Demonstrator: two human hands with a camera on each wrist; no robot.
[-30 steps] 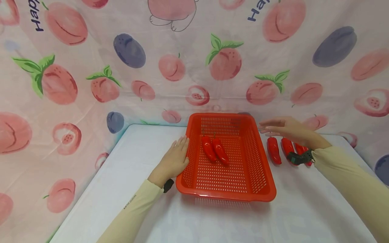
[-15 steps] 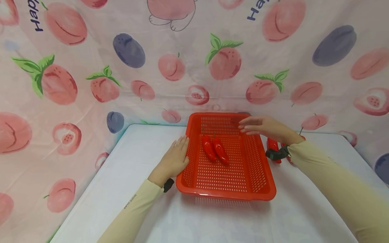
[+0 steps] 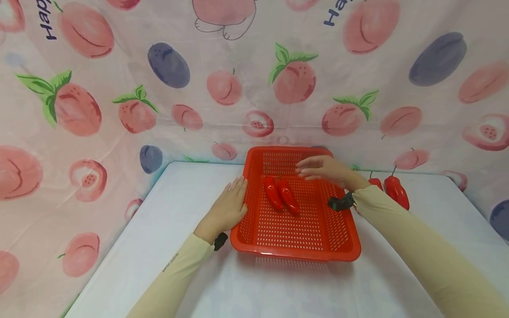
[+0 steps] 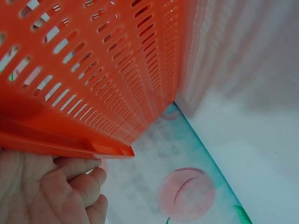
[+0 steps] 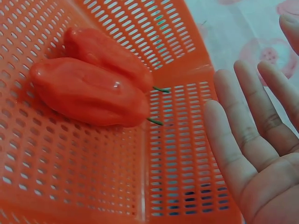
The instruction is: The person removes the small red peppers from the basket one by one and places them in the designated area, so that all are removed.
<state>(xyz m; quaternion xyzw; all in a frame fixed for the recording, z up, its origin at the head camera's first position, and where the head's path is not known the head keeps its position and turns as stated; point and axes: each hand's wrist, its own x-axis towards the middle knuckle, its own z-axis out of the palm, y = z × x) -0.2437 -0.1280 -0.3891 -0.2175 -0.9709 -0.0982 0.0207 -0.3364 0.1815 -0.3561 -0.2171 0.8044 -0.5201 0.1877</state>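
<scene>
A red plastic basket (image 3: 294,254) with slotted walls stands on the white table. Inside lie two red peppers, one on the left (image 3: 273,193) and one beside it (image 3: 288,196), with green stems pointing to the back wall. My left hand (image 3: 224,210) rests with straight fingers against the basket's left rim; the left wrist view shows its palm just under the rim. Over the basket's back right part hovers my right hand (image 3: 328,170), fingers extended, holding nothing. In the right wrist view its open palm (image 5: 257,140) is beside the stem ends of the peppers (image 5: 88,92).
More red peppers are on the table right of the basket: one (image 3: 396,191) in plain view, another (image 3: 375,182) partly covered by the right sleeve (image 3: 397,225). A fruit-printed cloth (image 3: 254,88) hangs behind the table and along its left side.
My right hand has moved left, from above the peppers on the table to over the basket, staying open and holding nothing. The left hand, basket and peppers have stayed in place.
</scene>
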